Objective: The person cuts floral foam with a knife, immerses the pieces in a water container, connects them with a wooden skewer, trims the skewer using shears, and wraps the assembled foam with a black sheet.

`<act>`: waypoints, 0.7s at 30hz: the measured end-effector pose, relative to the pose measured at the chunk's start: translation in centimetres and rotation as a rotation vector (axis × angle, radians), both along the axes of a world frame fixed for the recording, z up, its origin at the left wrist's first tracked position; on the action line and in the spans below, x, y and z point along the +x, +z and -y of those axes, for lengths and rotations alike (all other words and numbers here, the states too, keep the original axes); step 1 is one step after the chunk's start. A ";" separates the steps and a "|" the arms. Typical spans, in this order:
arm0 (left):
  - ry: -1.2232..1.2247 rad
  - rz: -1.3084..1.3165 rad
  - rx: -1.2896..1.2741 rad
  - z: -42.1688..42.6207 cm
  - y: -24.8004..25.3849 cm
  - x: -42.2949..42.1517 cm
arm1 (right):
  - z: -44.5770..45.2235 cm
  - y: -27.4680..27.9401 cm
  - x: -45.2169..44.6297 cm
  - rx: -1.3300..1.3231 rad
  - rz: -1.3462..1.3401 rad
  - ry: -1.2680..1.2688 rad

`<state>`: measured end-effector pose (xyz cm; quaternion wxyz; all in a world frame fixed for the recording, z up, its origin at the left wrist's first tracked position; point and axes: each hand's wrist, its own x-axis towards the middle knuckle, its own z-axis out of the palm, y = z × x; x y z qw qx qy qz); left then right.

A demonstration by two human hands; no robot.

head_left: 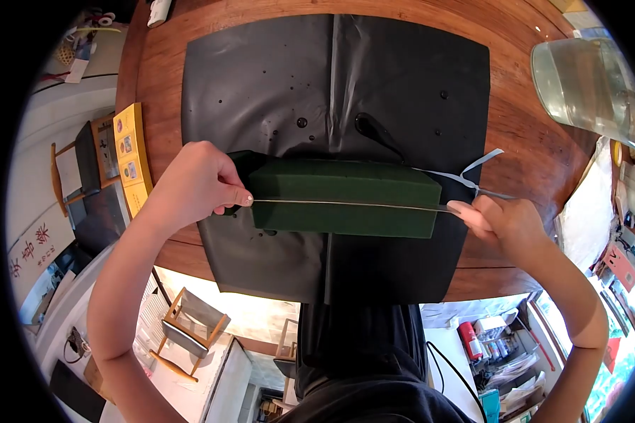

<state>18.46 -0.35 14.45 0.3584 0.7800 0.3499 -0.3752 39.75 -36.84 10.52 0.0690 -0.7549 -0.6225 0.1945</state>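
A long dark green block [346, 185] lies crosswise on a black sheet [261, 77] spotted with water drops. Along the block's near side runs a thin, straight, light-coloured strand [339, 204], stretched between my two hands. My left hand [208, 180] pinches its left end at the block's left end. The other end is in the closed fingers of my right hand [497, 218], just past the block's right end. A pale ribbon [466, 176] with loose tails lies behind my right hand, and part of it reaches the block.
The wooden table [518, 169] extends beyond the sheet. A large glass vessel [578, 84] stands at the back right. At the left edge is a yellow box [132, 151]. A wooden chair [190, 328] stands on the floor at the lower left.
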 end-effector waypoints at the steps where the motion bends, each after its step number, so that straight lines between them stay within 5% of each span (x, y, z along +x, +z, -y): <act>1: -0.009 -0.011 -0.002 0.0 0.0 0.2 | -0.1 -0.1 0.0 0.009 0.003 -0.003; 10: -0.009 -0.024 0.053 0.3 -0.9 0.0 | 0.0 -2.7 -0.2 0.093 0.182 0.062; 13: -0.095 0.072 0.098 0.6 -0.8 0.0 | 1.0 -2.9 0.7 -0.178 0.041 0.135; 16: -0.148 0.161 0.115 0.5 -1.0 -1.1 | -0.1 -3.2 0.1 0.108 0.085 0.068; 19: -0.122 0.244 0.224 0.9 -0.4 -3.4 | -0.2 -2.8 0.3 0.110 0.042 0.062; 21: -0.228 0.592 0.428 1.6 -1.8 -6.1 | -0.1 -2.9 0.3 0.129 0.037 0.081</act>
